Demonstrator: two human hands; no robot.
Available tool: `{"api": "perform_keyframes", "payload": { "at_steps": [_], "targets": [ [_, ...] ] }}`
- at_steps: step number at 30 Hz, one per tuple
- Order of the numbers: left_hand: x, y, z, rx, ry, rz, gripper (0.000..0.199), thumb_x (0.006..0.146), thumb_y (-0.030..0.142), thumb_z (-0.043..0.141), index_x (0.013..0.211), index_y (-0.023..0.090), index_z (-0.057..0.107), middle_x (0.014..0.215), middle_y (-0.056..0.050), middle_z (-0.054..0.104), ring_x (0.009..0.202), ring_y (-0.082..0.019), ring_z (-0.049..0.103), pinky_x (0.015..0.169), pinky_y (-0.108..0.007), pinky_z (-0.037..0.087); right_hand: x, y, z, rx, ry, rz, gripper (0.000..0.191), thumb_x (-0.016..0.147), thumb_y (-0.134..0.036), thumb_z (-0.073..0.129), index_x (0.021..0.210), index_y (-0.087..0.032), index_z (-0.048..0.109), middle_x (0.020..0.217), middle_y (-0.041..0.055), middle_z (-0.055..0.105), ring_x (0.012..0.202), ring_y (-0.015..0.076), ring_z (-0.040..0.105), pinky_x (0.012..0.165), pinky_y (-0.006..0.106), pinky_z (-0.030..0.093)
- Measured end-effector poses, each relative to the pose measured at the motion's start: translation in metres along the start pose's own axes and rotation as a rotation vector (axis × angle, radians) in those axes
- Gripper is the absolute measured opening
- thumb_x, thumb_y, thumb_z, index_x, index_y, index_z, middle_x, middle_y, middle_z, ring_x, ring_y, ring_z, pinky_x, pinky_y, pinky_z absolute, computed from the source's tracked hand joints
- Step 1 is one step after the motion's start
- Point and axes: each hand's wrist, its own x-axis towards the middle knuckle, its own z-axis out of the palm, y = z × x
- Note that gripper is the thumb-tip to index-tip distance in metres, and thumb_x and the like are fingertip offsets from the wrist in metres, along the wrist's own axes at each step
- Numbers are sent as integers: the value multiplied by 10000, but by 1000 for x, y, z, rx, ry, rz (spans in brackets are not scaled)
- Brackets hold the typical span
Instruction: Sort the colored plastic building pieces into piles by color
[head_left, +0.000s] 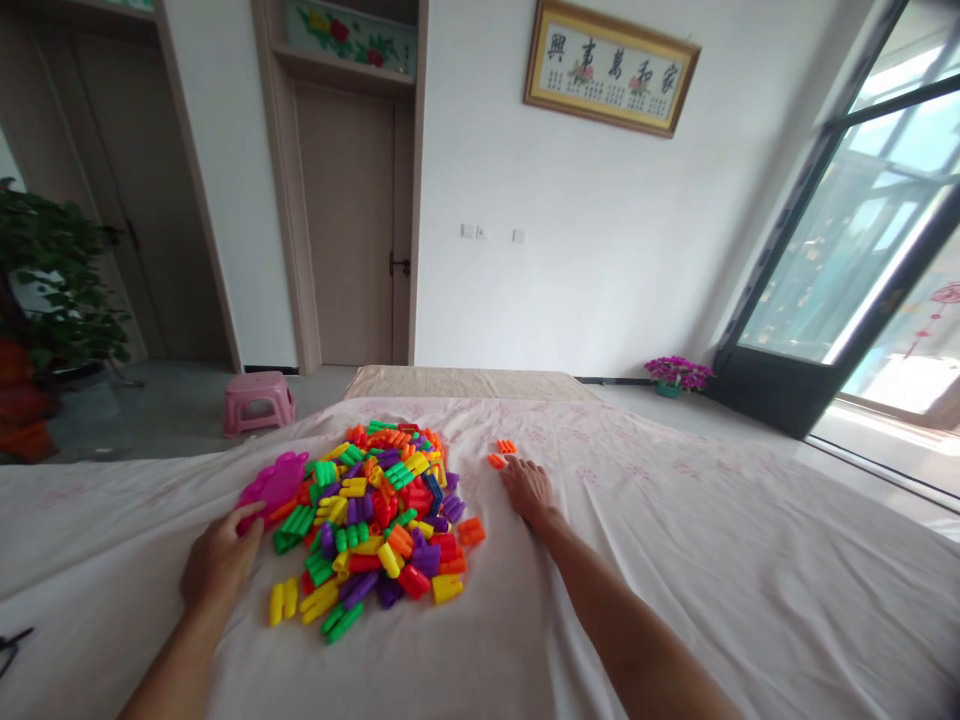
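Observation:
A heap of toy building blocks (375,510) in green, yellow, purple, red and orange lies on the cloth between my hands. At its left edge, my left hand (223,557) grips the near rim of a magenta plastic piece with a scalloped edge (279,482). Right of the heap, my right hand (531,490) reaches forward, palm down, with its fingers bent at a small orange block (496,461). The fingertips are partly hidden by the hand. Just beyond lies another orange block (507,446), apart from the heap.
A pale flowered cloth (660,560) covers the broad surface. Behind it stand a pink stool (259,403) at left and a pot of magenta flowers (678,373) at right. A dark thin object (11,645) lies at the left edge. A door (345,230) is in the far wall.

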Motion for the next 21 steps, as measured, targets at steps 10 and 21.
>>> {"api": "perform_keyframes", "payload": {
  "at_steps": [10, 21],
  "targets": [
    [5, -22, 12, -31, -13, 66, 527, 913, 501, 445, 1270, 237, 729, 1211, -138, 743, 1012, -316, 711, 833, -380, 538, 19, -17, 4, 61, 71, 69, 370, 1002, -426, 594, 1314, -258, 699, 1264, 92, 756, 1187, 252, 641, 995, 364, 387],
    [4, -3, -3, 11, -30, -78, 564, 916, 527, 409, 1291, 248, 725, 1200, -128, 740, 951, -317, 695, 767, -375, 515, 46, 9, 14, 162, 219, 269, 306, 998, -314, 575, 1274, -258, 697, 1262, 69, 740, 1148, 223, 631, 939, 305, 429]
  ]
}}
